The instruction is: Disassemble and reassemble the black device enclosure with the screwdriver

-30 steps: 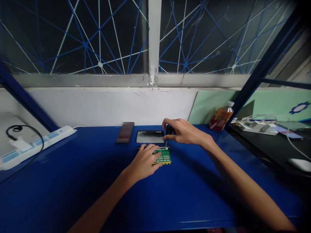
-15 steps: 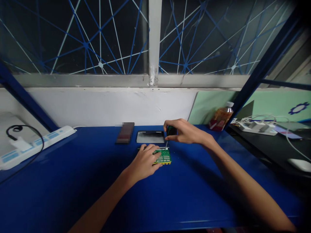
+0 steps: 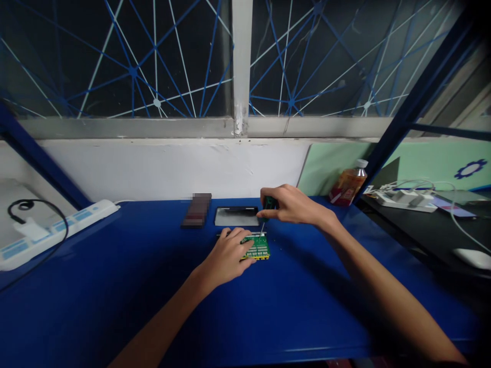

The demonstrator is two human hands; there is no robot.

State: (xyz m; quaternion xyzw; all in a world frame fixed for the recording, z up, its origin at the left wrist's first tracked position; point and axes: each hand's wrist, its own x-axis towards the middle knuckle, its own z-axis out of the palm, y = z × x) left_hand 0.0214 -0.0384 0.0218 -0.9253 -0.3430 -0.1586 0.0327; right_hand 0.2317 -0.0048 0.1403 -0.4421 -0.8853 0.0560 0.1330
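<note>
A green circuit board point(image 3: 259, 245) with a yellow lower edge lies on the blue table, its left part hidden under my left hand point(image 3: 229, 253). The fingers of that hand grip the board's top and front edge. Above the board's right half, my right hand point(image 3: 286, 205) holds a screwdriver point(image 3: 269, 203) with a dark green handle. Its thin shaft slants down to the board's upper right area. Just behind the board is a black-rimmed rectangular cover point(image 3: 237, 216) with a grey inside.
A pixelated dark object point(image 3: 197, 210) lies left of the cover. White power strips point(image 3: 61, 230) sit at the far left and right. A bottle point(image 3: 350, 183) stands at the back right, and a white mouse point(image 3: 472, 258) lies at the right edge.
The fingers of my right hand have shifted slightly on the screwdriver, and more of its handle shows. My left hand stays on the board.
</note>
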